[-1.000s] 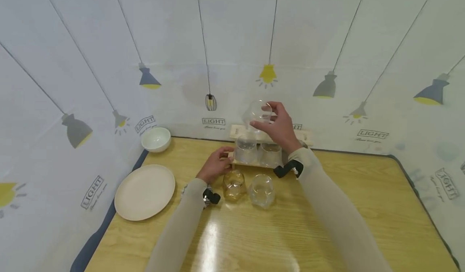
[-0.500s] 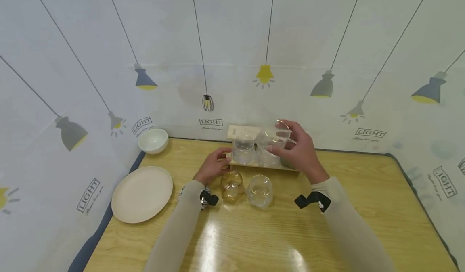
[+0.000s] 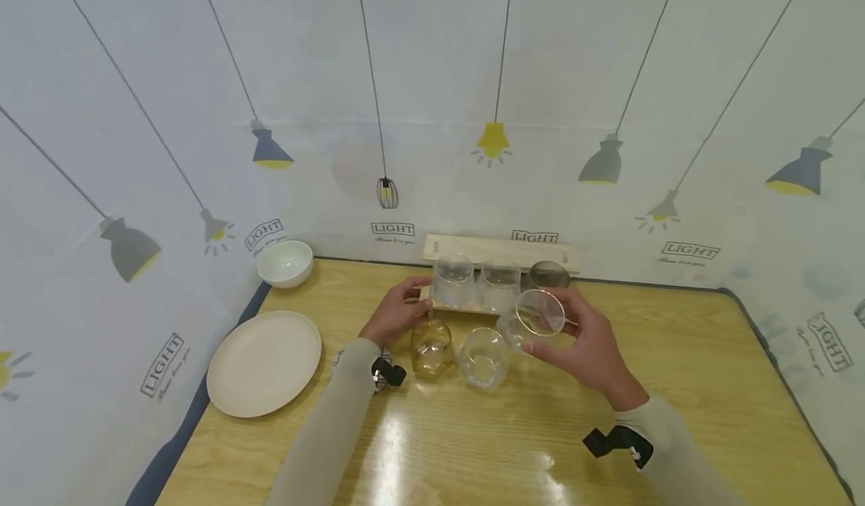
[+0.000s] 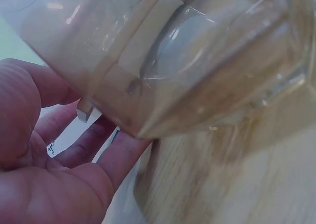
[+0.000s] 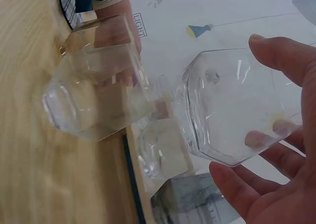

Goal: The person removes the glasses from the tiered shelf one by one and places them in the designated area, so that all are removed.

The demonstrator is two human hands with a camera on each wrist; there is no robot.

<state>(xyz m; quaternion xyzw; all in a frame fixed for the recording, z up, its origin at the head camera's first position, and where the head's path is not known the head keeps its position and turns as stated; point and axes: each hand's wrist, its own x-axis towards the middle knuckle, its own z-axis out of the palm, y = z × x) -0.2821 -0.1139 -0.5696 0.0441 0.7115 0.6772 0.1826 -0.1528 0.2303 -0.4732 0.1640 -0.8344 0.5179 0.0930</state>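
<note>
My right hand (image 3: 591, 348) holds a clear faceted glass (image 3: 541, 312) with a gold rim, thumb on one side and fingers on the other, raised in front of the wooden rack (image 3: 466, 311). In the right wrist view this held glass (image 5: 232, 105) lies between thumb and fingers. My left hand (image 3: 397, 312) grips the rack's left end; the left wrist view shows its fingers around a wooden edge, partly behind a glass. Two clear glasses, a left one (image 3: 453, 277) and a middle one (image 3: 500, 284), stand on the rack. A smoky grey glass (image 3: 549, 274) is at its right.
In front of the rack stand an amber glass (image 3: 431, 352) and another clear glass (image 3: 483, 359). A pale plate (image 3: 265, 363) and a white bowl (image 3: 285, 263) lie to the left. A wooden board (image 3: 500, 249) is behind the rack, by the printed wall.
My right hand has carried the clear glass from above the rack down, rightward and toward me, uncovering the smoky glass. My left hand has stayed at the rack's end.
</note>
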